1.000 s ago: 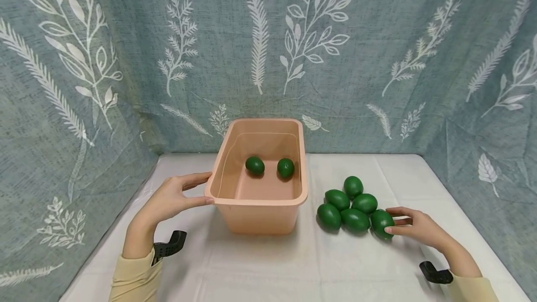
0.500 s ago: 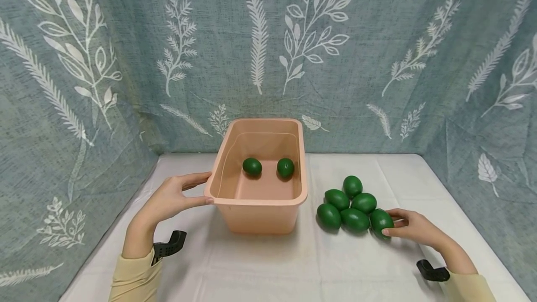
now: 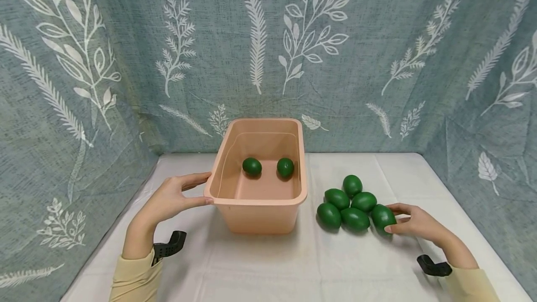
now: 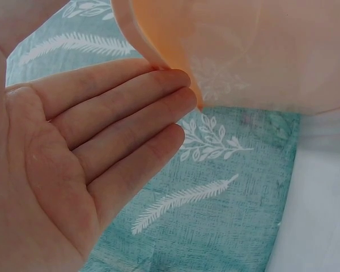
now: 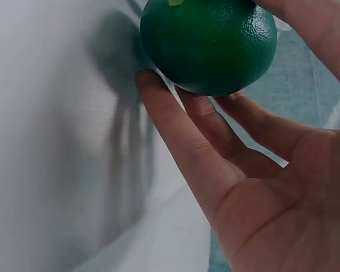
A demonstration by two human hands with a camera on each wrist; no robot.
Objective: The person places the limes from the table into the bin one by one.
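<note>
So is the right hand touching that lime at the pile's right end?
Touching. The right wrist view shows the right hand with fingers under the lime, thumb above.

There is one peach-coloured rectangular plastic tub (image 3: 257, 209). Inside it lie two glossy dark green oval limes, the left one (image 3: 252, 166) and the right one (image 3: 285, 167). On the white cloth-covered table (image 3: 268, 269) sit six more limes of the same kind: the farthest (image 3: 352, 185), two behind it in the middle row (image 3: 337, 198) (image 3: 364, 202), and three nearest (image 3: 329, 216) (image 3: 354, 219) (image 3: 382, 216) (that makes eight limes in all). Two hands are in view, the left hand (image 3: 168, 199) and the right hand (image 3: 415, 223), and two pale yellow sleeves (image 3: 134, 278), each wrist carrying one black clip-like mount (image 3: 168, 246).
</note>
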